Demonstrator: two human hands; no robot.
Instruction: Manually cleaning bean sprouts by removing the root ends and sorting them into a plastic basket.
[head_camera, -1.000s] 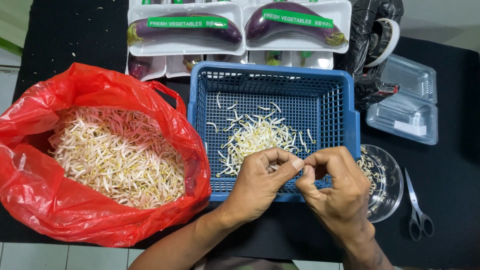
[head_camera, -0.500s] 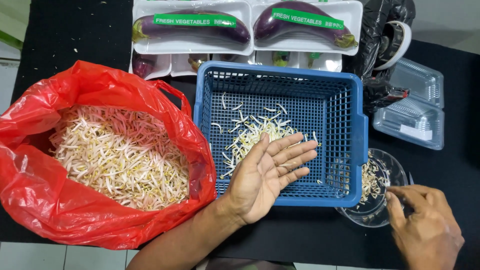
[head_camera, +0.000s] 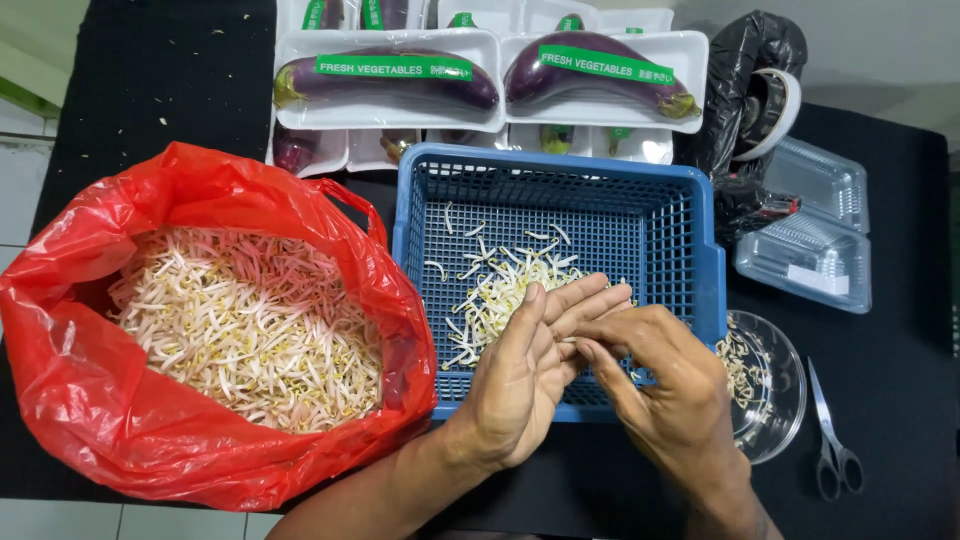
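Observation:
My left hand (head_camera: 525, 375) lies palm up with its fingers stretched out over the front edge of a blue plastic basket (head_camera: 560, 162). My right hand (head_camera: 665, 390) is beside it, fingertips pressed against the left palm; whether they pinch anything is hidden. A small heap of bean sprouts (head_camera: 505, 285) lies in the basket just beyond both hands. To the left, a red plastic bag (head_camera: 90, 400) stands open, full of bean sprouts (head_camera: 240, 330).
A clear glass bowl (head_camera: 772, 385) with sprout bits sits right of my right hand, scissors (head_camera: 830, 445) beyond it. Clear plastic boxes (head_camera: 810, 250) and a black bag (head_camera: 745, 60) are at the right. Wrapped eggplant trays (head_camera: 390, 85) line the back.
My right hand has come back from the glass bowl to touch my left palm. The left hand has stayed open over the basket's front.

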